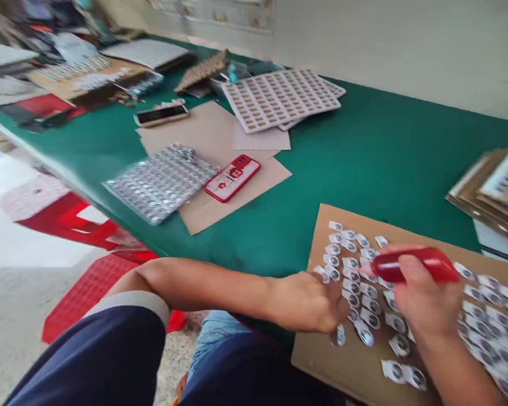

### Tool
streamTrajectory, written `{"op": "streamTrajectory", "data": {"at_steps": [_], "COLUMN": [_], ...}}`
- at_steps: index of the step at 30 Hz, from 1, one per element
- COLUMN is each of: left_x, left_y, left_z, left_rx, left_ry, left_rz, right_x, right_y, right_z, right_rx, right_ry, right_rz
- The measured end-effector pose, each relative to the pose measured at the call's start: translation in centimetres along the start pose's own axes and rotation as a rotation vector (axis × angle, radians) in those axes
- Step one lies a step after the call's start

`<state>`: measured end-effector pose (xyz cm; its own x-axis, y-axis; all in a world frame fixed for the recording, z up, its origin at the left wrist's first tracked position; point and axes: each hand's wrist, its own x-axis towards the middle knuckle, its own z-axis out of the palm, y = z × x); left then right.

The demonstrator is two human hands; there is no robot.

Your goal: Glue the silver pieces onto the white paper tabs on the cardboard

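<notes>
A sheet of brown cardboard (322, 349) lies on the green table in front of me, bearing many small white tags with round silvery centres (365, 334). My right hand (427, 299) is wrapped round a red squeeze bottle (434, 265), whose pale tip points left, over the tags. At the left part of the cardboard is my left hand (311, 301), its fingers curled down and together near a tag; what they hold, if anything, is hidden. The bottle tip is close to the fingers of my left hand.
A red phone (232, 178) and a sheet of silvery discs (161, 180) lie on cardboard at centre left. Behind are a dark-screened phone (161, 115) and white slotted boards (283, 98). Stacked boards (503, 192) stand right. A red stool (93, 293) is below the table's left edge.
</notes>
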<state>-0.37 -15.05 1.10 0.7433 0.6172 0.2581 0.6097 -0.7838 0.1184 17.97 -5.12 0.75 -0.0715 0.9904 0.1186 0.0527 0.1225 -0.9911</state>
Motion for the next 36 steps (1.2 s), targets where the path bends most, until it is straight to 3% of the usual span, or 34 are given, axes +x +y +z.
{"op": "streamTrajectory", "data": {"at_steps": [3, 6, 9, 21, 36], "left_x": [0.1, 0.1, 0.0, 0.4, 0.2], "left_y": [-0.5, -1.2, -1.4, -1.5, -0.9], "left_z": [-0.1, 0.3, 0.5, 0.7, 1.0], "left_rx": [0.077, 0.169, 0.188, 0.16, 0.239], "left_ry": [0.026, 0.176, 0.246, 0.267, 0.183], "left_rz": [0.047, 0.115, 0.16, 0.095, 0.121], "right_x": [0.2, 0.9, 1.0, 1.0, 0.1], "right_y": [-1.4, -0.8, -0.6, -0.8, -0.3], "right_z": [1.3, 1.3, 1.1, 1.4, 1.7], "right_rx": [-0.003, -0.02, -0.007, -0.016, -0.172], "right_ry": [0.011, -0.065, -0.107, -0.171, -0.285], "right_rz": [0.019, 0.024, 0.038, 0.051, 0.02]}}
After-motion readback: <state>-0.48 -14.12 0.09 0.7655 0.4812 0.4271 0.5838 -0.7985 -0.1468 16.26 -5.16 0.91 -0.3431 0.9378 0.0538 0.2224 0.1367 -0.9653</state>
